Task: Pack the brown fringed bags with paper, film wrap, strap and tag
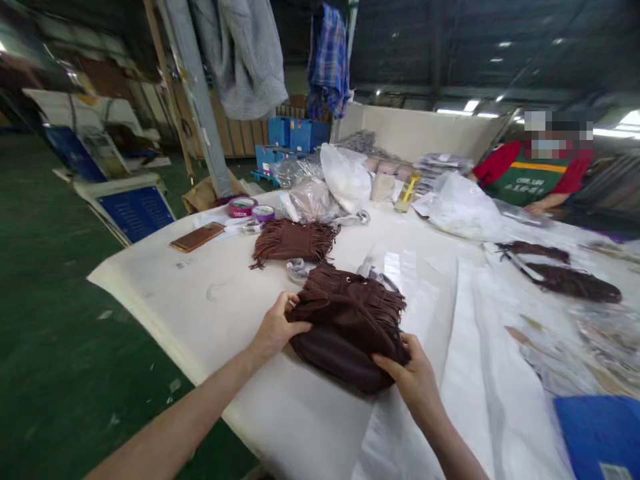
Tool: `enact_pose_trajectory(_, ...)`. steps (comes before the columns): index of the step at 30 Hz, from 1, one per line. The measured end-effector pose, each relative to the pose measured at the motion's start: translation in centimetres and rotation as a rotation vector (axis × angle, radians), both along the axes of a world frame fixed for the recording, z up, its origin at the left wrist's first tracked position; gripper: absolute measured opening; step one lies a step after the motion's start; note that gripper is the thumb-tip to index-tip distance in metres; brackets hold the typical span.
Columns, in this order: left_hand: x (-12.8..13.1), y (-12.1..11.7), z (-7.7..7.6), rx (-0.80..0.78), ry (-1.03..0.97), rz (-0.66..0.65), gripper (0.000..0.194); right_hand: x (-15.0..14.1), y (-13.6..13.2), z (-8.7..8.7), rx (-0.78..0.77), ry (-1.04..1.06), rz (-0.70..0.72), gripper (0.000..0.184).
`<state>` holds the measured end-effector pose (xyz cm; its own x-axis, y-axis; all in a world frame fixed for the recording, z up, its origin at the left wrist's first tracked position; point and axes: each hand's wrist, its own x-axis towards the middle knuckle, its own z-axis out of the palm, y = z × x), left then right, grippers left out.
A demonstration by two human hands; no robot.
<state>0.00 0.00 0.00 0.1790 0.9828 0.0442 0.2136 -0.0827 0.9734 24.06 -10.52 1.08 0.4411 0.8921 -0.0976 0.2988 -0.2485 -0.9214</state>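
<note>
A dark brown fringed bag [345,347] lies just below the centre of the frame on a white table [280,413], its fringed part toward the top of the frame. The left hand [280,325] is closed on its left edge, thumb over the front, and the right hand [413,373] pinches its right edge between thumb and fingers. Just above lies a brown fringed piece [295,241]. Left of that are a phone [197,237] and a pink tape roll [242,208], with a purple tape roll [263,213] beside it. Clear and white plastic bags [345,177] sit above centre. At right lie dark brown items [575,281], with a blue sheet [600,433] in the lower right corner. A co-worker [533,177] in a green apron stands at upper right; a grey garment [243,60] and a plaid shirt [327,63] hang along the top.
</note>
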Motion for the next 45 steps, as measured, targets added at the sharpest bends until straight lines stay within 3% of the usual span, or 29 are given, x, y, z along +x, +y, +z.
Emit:
enact_pose_trajectory(5, -0.1, 0.2, 0.3, -0.086, -0.076, -0.128, 0.034, 0.0, 0.3, 1.0, 0.037, 0.024, 0.019, 0.044)
enact_pose_trajectory(8, 0.1, 0.3, 0.2, -0.124, -0.094, -0.072, 0.027, 0.0, 0.6, 1.1, 0.067, 0.098, 0.003, 0.038)
enact_pose_trajectory(12, 0.7, 0.7, -0.5, -0.129, -0.079, 0.037, 0.037, 0.2, 0.8, 0.1, 0.035, 0.132, 0.007, 0.034)
enact_pose_trajectory(15, 0.8, 1.1, -0.9, -0.117, -0.028, 0.066, 0.038, 0.6, 0.8, -0.4, -0.035, -0.067, 0.045, 0.034)
enact_pose_trajectory(19, 0.8, 1.3, -0.8, -0.106, 0.031, 0.099, 0.039, 0.6, 1.0, 0.8, -0.079, -0.577, 0.074, 0.031)
enact_pose_trajectory(22, 1.1, 1.4, -0.4, -0.108, 0.052, 0.124, 0.037, -0.6, 2.0, 2.8, 0.126, -0.944, 0.072, 0.039)
enact_pose_trajectory(24, 1.2, 1.5, 0.0, -0.122, 0.046, 0.140, 0.038, -1.9, 3.1, 4.0, 0.281, -1.006, 0.158, 0.050)
enact_pose_trajectory(25, 1.2, 1.5, 0.2, -0.133, 0.039, 0.149, 0.039, -2.5, 3.7, 4.4, 0.307, -0.980, 0.223, 0.053)
enact_pose_trajectory(27, 1.1, 1.1, 0.5, -0.163, 0.019, 0.182, 0.039, -3.5, 5.1, 4.7, 0.202, -0.854, 0.306, 0.051)
enact_pose_trajectory(31, 1.1, -2.5, 0.9, -0.275, -0.067, 0.277, 0.036, -3.4, 7.5, 3.7, -0.107, -0.633, 0.241, 0.035)
enact_pose_trajectory(34, 2.0, -6.4, 1.1, -0.470, -0.279, 0.222, 0.036, -2.4, 8.4, 2.7, -0.097, -0.561, 0.248, 0.030)
enact_pose_trajectory(37, 3.7, -8.7, 1.2, -0.665, -0.523, 0.178, 0.037, -1.7, 8.6, 2.2, -0.070, -0.500, 0.259, 0.031)
enact_pose_trajectory(41, 5.8, -9.0, 1.0, -0.758, -0.797, 0.203, 0.051, -1.3, 8.6, 2.3, -0.051, -0.432, 0.289, 0.034)
enact_pose_trajectory(45, 7.5, -8.6, 1.1, -0.685, -1.014, 0.251, 0.055, -1.0, 8.7, 2.5, -0.048, -0.409, 0.279, 0.035)
